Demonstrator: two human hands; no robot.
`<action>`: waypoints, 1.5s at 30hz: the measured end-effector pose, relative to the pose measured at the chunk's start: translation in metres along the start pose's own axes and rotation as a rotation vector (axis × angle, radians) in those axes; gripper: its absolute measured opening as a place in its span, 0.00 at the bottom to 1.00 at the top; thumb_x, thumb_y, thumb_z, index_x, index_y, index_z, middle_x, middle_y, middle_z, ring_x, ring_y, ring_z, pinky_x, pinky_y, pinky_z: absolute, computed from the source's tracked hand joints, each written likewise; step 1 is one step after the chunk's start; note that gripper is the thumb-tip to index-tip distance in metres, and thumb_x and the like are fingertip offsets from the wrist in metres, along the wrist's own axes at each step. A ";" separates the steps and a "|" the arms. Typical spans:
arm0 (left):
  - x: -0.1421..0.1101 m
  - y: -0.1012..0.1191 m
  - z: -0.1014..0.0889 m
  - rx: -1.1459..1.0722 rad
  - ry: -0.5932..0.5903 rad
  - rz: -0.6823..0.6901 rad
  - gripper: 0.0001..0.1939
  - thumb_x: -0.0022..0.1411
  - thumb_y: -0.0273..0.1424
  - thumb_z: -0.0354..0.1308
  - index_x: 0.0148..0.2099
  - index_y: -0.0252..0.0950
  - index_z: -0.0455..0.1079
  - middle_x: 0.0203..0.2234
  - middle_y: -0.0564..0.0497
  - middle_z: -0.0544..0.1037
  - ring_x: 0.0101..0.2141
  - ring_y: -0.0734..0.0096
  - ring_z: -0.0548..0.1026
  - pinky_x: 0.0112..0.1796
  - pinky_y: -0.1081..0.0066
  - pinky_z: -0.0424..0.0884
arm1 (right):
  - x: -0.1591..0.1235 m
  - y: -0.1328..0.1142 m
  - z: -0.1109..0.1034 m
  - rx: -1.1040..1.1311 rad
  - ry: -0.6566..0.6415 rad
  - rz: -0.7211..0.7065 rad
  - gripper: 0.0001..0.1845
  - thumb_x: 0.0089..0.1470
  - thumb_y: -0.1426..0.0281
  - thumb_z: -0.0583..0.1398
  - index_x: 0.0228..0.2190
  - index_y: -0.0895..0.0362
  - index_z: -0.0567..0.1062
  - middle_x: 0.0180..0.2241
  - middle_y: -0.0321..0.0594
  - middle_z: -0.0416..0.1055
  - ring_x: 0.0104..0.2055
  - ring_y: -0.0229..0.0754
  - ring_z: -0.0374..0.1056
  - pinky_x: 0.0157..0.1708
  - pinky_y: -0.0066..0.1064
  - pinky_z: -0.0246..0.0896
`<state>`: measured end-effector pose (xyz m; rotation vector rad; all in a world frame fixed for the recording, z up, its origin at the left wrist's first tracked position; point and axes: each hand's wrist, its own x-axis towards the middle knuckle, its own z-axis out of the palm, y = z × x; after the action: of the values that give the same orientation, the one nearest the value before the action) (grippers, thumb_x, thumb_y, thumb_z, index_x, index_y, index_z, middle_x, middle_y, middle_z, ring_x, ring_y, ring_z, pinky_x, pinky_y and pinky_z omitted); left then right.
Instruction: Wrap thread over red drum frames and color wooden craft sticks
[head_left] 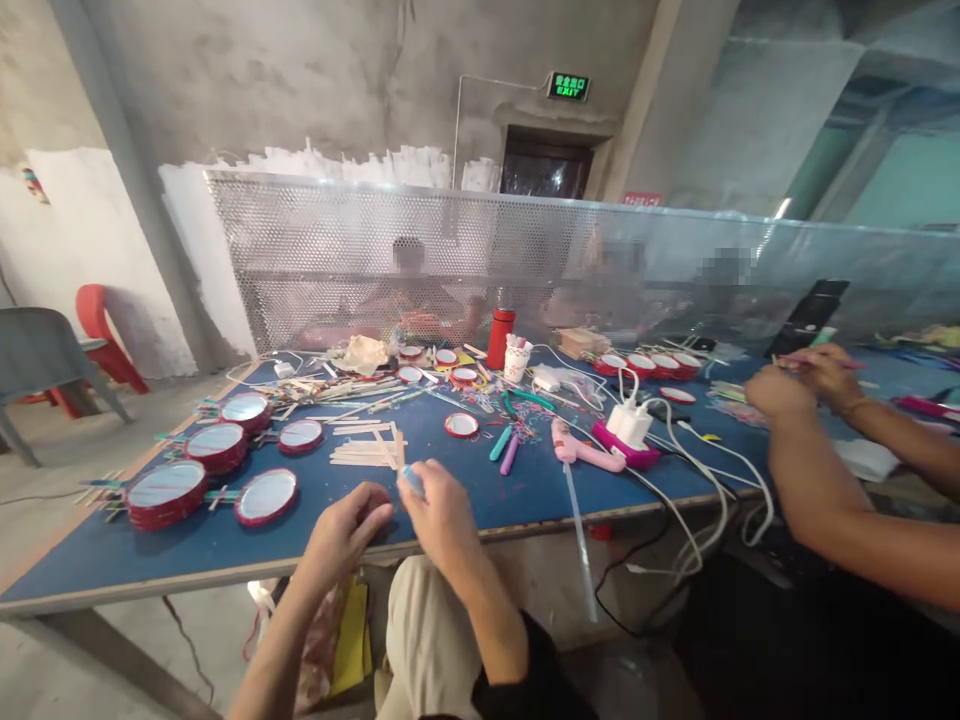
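Note:
My right hand (442,515) is pinched round a thin flat wooden stick (400,447), which points up from the fingertips. Something light blue (411,478) shows at its fingers; I cannot tell if it is a finger cover. Close by on the left, my left hand (349,525) is curled at the table's front edge, thumb and fingers together, and what they may hold is hidden. Just beyond the hands lies a row of flat wooden sticks (361,453). A small round red-rimmed piece (461,425) rests to their right.
Red-rimmed round pieces with stick handles stand stacked (166,495) at left. Purple pliers (510,453), a pink glue gun (585,447) and a white charger (628,425) with trailing cables lie right. A red bottle (501,340) stands behind. A co-worker's arms (817,470) reach in at right.

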<state>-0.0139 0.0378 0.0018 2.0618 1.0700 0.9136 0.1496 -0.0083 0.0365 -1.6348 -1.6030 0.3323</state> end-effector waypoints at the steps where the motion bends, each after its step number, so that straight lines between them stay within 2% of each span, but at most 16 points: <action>1: 0.000 0.000 -0.003 -0.033 -0.056 0.027 0.14 0.63 0.43 0.56 0.40 0.38 0.72 0.27 0.54 0.78 0.29 0.68 0.74 0.33 0.72 0.68 | -0.012 0.002 0.006 0.029 0.013 -0.032 0.09 0.61 0.75 0.58 0.28 0.56 0.74 0.33 0.38 0.73 0.37 0.38 0.70 0.38 0.26 0.59; 6: 0.000 0.002 -0.013 -0.251 -0.312 -0.036 0.15 0.61 0.43 0.62 0.40 0.35 0.72 0.31 0.51 0.81 0.34 0.65 0.76 0.36 0.71 0.70 | -0.039 0.016 0.033 0.196 0.057 -0.094 0.11 0.56 0.81 0.58 0.26 0.56 0.73 0.30 0.36 0.72 0.34 0.37 0.68 0.36 0.25 0.59; 10: 0.000 0.008 -0.013 -0.394 -0.349 -0.158 0.21 0.54 0.43 0.68 0.45 0.35 0.72 0.31 0.51 0.81 0.33 0.65 0.77 0.35 0.71 0.70 | -0.041 0.021 0.038 0.300 0.066 -0.102 0.09 0.55 0.79 0.59 0.25 0.56 0.74 0.29 0.36 0.72 0.33 0.38 0.68 0.35 0.26 0.60; 13: 0.001 0.012 -0.013 -0.365 -0.384 -0.243 0.21 0.50 0.43 0.70 0.41 0.34 0.74 0.27 0.52 0.80 0.29 0.67 0.75 0.31 0.72 0.69 | -0.043 0.022 0.034 0.348 0.048 -0.098 0.09 0.54 0.78 0.60 0.25 0.56 0.75 0.28 0.35 0.74 0.32 0.38 0.69 0.34 0.25 0.62; 16: 0.002 0.012 -0.014 -0.280 -0.380 -0.248 0.19 0.53 0.45 0.68 0.38 0.33 0.76 0.26 0.52 0.79 0.27 0.68 0.73 0.30 0.74 0.67 | -0.053 0.025 0.025 0.376 0.053 -0.064 0.08 0.55 0.77 0.60 0.34 0.55 0.78 0.31 0.34 0.78 0.34 0.37 0.73 0.35 0.22 0.64; 19: 0.002 0.010 -0.013 -0.180 -0.285 -0.227 0.19 0.56 0.48 0.65 0.34 0.34 0.76 0.24 0.53 0.78 0.27 0.69 0.72 0.29 0.75 0.67 | -0.072 0.034 0.010 0.359 0.085 -0.038 0.09 0.58 0.71 0.61 0.41 0.52 0.78 0.35 0.35 0.80 0.36 0.38 0.76 0.36 0.22 0.66; 23: 0.003 0.008 -0.009 -0.171 -0.216 -0.241 0.23 0.62 0.53 0.57 0.32 0.36 0.72 0.23 0.53 0.77 0.24 0.70 0.70 0.26 0.74 0.66 | -0.105 0.051 -0.020 0.360 0.142 -0.150 0.08 0.58 0.63 0.60 0.36 0.50 0.79 0.28 0.34 0.77 0.32 0.39 0.75 0.34 0.24 0.65; 27: 0.004 0.013 -0.003 -0.137 -0.170 -0.218 0.21 0.64 0.51 0.55 0.30 0.38 0.70 0.22 0.54 0.77 0.24 0.70 0.70 0.27 0.74 0.65 | -0.122 0.059 -0.049 0.504 0.353 -0.032 0.10 0.62 0.62 0.59 0.32 0.53 0.78 0.18 0.31 0.68 0.19 0.34 0.65 0.21 0.24 0.59; 30: 0.002 0.020 0.001 -0.051 -0.141 -0.231 0.18 0.64 0.46 0.53 0.32 0.39 0.71 0.24 0.54 0.79 0.25 0.69 0.72 0.28 0.74 0.65 | -0.113 0.059 -0.062 0.762 0.474 -0.102 0.16 0.65 0.64 0.55 0.27 0.53 0.74 0.15 0.28 0.61 0.14 0.33 0.58 0.16 0.24 0.52; 32: 0.001 0.024 0.003 0.057 -0.065 -0.172 0.15 0.62 0.43 0.53 0.30 0.38 0.72 0.24 0.54 0.78 0.27 0.68 0.72 0.30 0.74 0.64 | -0.098 0.060 -0.061 0.792 0.579 -0.282 0.19 0.64 0.61 0.55 0.23 0.52 0.73 0.19 0.32 0.66 0.20 0.37 0.64 0.21 0.27 0.60; 34: -0.001 0.027 0.004 0.124 -0.002 -0.157 0.14 0.62 0.39 0.52 0.30 0.38 0.72 0.24 0.55 0.77 0.28 0.69 0.72 0.31 0.74 0.64 | -0.081 0.061 -0.050 0.704 0.647 -0.337 0.14 0.60 0.61 0.60 0.25 0.52 0.75 0.22 0.34 0.69 0.25 0.40 0.67 0.25 0.31 0.63; 36: -0.003 0.027 0.005 0.155 -0.030 -0.211 0.13 0.64 0.37 0.50 0.31 0.39 0.71 0.21 0.57 0.74 0.26 0.70 0.71 0.29 0.74 0.62 | -0.063 0.060 -0.032 0.654 0.631 -0.218 0.13 0.59 0.59 0.60 0.29 0.54 0.76 0.21 0.33 0.66 0.23 0.39 0.64 0.22 0.29 0.59; 38: -0.005 0.027 0.006 0.144 -0.024 -0.233 0.10 0.63 0.35 0.52 0.33 0.39 0.70 0.20 0.58 0.74 0.25 0.71 0.71 0.28 0.75 0.61 | -0.046 0.053 -0.010 0.717 0.580 -0.045 0.19 0.64 0.56 0.54 0.31 0.56 0.75 0.16 0.29 0.60 0.17 0.36 0.58 0.16 0.26 0.52; 40: -0.007 0.027 0.007 0.125 -0.021 -0.241 0.07 0.62 0.33 0.53 0.34 0.39 0.70 0.20 0.58 0.75 0.24 0.72 0.72 0.27 0.76 0.61 | -0.030 0.044 0.009 0.802 0.542 0.072 0.23 0.65 0.55 0.51 0.32 0.58 0.75 0.15 0.28 0.60 0.15 0.34 0.56 0.15 0.24 0.51; 42: -0.008 0.026 0.007 0.111 -0.018 -0.239 0.05 0.62 0.32 0.54 0.34 0.38 0.70 0.21 0.58 0.75 0.24 0.72 0.72 0.27 0.76 0.62 | -0.015 0.034 0.023 0.848 0.493 0.097 0.19 0.62 0.55 0.57 0.33 0.59 0.74 0.16 0.29 0.66 0.16 0.33 0.58 0.16 0.24 0.54; 45: -0.010 0.025 0.008 0.111 -0.010 -0.217 0.05 0.62 0.31 0.55 0.33 0.38 0.69 0.23 0.56 0.77 0.26 0.72 0.72 0.29 0.76 0.63 | -0.001 0.026 0.034 0.817 0.439 0.030 0.19 0.57 0.56 0.64 0.37 0.61 0.74 0.21 0.34 0.74 0.18 0.33 0.63 0.20 0.25 0.60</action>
<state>-0.0017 0.0164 0.0140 1.9871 1.3357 0.7496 0.1450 0.0067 -0.0039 -0.9996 -0.9211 0.5176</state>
